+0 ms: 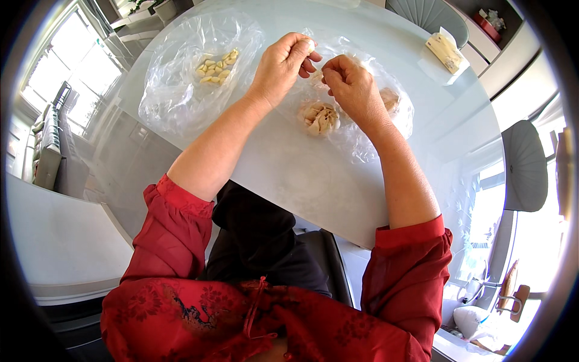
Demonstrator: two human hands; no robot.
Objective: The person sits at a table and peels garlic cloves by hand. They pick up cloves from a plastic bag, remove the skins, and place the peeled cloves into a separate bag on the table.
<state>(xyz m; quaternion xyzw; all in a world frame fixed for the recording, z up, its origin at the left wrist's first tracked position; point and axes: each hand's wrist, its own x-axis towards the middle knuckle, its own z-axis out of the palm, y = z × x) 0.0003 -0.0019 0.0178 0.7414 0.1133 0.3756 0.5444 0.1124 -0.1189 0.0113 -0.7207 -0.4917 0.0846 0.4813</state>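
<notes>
My left hand (283, 67) is raised above the table, thumb and fingers pinched on a small pale garlic clove (311, 46). Close beside it on the right, my right hand (351, 87) has its fingers curled together; what is in them, if anything, is hidden. Below the hands lies a pile of papery garlic skins (319, 118). Another garlic piece (389, 99) shows partly behind my right wrist, on a clear plastic bag (362, 145). To the left, several peeled garlic cloves (216, 69) rest on a second spread plastic bag (166, 99).
The glossy pale table (289, 163) curves round in front of me. A wrapped yellowish packet (445, 52) lies near its far right edge. Grey chairs stand at the far side (431, 18) and at the right (525, 166).
</notes>
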